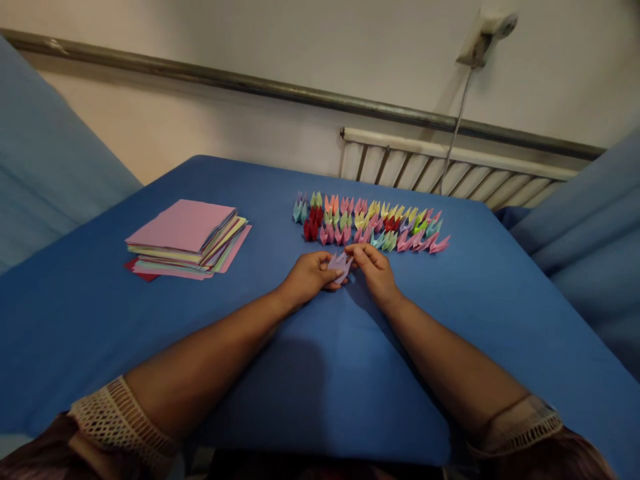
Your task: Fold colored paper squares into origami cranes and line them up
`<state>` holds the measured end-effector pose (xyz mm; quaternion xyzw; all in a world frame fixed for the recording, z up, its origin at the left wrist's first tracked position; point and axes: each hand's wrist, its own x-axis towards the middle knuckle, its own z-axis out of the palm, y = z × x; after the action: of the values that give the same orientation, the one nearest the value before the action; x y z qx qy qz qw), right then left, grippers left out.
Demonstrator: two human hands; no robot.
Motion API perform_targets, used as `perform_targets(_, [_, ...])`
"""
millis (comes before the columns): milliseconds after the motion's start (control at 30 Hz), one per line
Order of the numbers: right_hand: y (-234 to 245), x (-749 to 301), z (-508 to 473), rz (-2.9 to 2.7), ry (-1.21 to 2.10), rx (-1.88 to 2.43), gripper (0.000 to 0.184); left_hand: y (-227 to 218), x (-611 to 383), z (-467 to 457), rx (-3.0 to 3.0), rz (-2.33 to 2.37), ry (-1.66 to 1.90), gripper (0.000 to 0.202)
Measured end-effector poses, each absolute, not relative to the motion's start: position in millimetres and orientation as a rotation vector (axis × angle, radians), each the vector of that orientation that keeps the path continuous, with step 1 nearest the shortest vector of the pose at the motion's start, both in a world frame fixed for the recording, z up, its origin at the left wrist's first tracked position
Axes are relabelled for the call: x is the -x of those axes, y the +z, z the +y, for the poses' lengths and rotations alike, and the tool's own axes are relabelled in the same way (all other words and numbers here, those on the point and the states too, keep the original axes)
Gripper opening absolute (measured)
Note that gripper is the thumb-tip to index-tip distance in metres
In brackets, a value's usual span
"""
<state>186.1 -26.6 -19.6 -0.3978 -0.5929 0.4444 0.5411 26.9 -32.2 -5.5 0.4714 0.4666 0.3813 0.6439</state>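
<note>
One thick stack of coloured paper sheets [183, 227] lies at the left on the blue cloth [100, 327], a pink sheet on top and a red one poking out at the bottom left corner. Well to its right, the left hand [311, 277] grips a folded lilac paper [339, 265]: the thumb presses flat across its front face, and the other fingers curl behind and below it. The lilac piece is small, with slim pointed tips rising along its upper edge; its finer creases are too small to read. At its upper right edge, the right hand [377, 273] closes thumb and forefinger in a pinch, the remaining fingers bent and partly hidden. Just beyond both hands, rows of folded paper pieces [376, 223] run rightward, closely set, in pink, red, yellow, green and blue, their pointed ends turned up.
</note>
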Motion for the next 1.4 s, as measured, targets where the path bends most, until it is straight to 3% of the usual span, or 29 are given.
perform_targets(267, [-38, -176, -21, -1.361, 1.086, 0.992, 0.026, -2, -20, -29, -0.897, 1.028, 0.926, 0.024])
perform_targets(700, [-30, -180, -21, -1.316, 1.153, 0.933, 0.025, 0, -16, -27, -0.896, 0.982, 0.862, 0.019])
perform_targets(1267, [-30, -181, -20, -1.351, 1.169, 0.916, 0.021, 0, -16, -28, -0.931, 0.975, 0.818, 0.026])
perform_targets(1400, [-26, -182, -23, -1.451, 1.041, 0.938, 0.024, -1, -17, -29, -0.977, 1.028, 0.845, 0.032])
